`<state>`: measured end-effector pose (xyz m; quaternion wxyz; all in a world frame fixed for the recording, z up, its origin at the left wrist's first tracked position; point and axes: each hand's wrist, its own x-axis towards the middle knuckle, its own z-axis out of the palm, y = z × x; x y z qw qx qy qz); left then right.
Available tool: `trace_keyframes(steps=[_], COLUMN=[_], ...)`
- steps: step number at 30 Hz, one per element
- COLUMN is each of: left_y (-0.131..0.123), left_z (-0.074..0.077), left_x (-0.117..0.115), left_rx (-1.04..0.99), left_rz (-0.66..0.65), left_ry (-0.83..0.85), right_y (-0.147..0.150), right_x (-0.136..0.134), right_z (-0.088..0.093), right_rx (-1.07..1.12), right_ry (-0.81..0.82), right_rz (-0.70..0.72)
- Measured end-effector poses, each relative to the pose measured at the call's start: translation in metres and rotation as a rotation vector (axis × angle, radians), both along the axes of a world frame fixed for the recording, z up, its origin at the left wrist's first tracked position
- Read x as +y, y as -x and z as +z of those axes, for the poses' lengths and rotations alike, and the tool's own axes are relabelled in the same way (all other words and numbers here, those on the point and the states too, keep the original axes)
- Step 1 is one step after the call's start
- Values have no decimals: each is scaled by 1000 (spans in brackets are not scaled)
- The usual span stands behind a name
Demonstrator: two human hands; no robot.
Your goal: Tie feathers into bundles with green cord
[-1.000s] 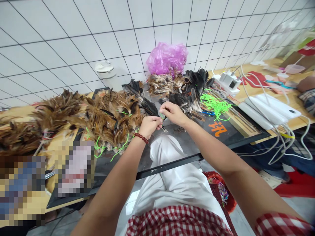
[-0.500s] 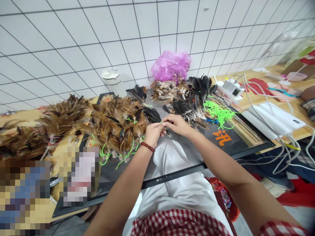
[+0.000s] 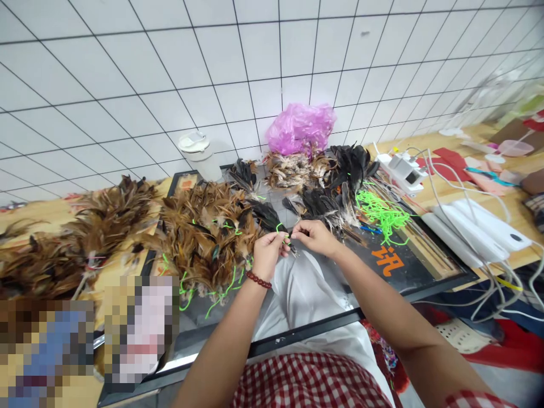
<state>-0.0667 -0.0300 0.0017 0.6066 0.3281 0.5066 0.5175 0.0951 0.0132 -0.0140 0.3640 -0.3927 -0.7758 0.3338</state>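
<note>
My left hand, with a dark red bead bracelet at the wrist, is closed on the quill ends of a small bunch of black feathers. A bright green string shows around the bunch at my fingertips. Just to the right, my right hand is pinched shut close to the quills; what lies between its fingertips is too small to make out. Left of my hands spreads a big pile of brown feather bunches with green string ends. Loose black feathers lie beyond my right hand.
A tangle of green strings lies on the black board. Behind stand a pink plastic bag and a white lidded bucket. White chargers and cables crowd the right side. More brown feathers lie at left.
My hands have moved slightly apart, and the green string now stands out at my left fingertips. The whole view has shifted, with things appearing lower.
</note>
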Motion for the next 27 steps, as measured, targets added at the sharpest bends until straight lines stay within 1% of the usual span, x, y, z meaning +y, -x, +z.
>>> trace_keyframes(steps=[3,5,7,10,14,17,19,21,24,27], left_y=[1,2,2,2,2,5,7,8,7,5], left_z=[0,-2,-5,-7,-5,-3,-3,-3,-5,-10], left_x=[1,1,2,2,1,1,0,0,0,-1], left_rx=[-4,25,68,106,77,35,16,9,67,190], left_rz=[-3,-13,-34,-63,-32,-14,-28,-61,-122,-160], left_ry=[13,7,-8,-24,1,26,30,25,4,-63], right_y=[2,5,6,7,5,2,2,4,9,13], right_x=[-3,-6,-8,-7,-5,-6,-8,-11,-15,-16], right_z=[1,3,4,2,0,3,7,10,10,5], right_rx=[60,99,88,47,40,71,77,86,94,26], right_ry=[-14,-3,-23,-76,-97,-65,-38,-24,-4,28], right_rz=[-26,21,61,70,43,113,174,197,178,103])
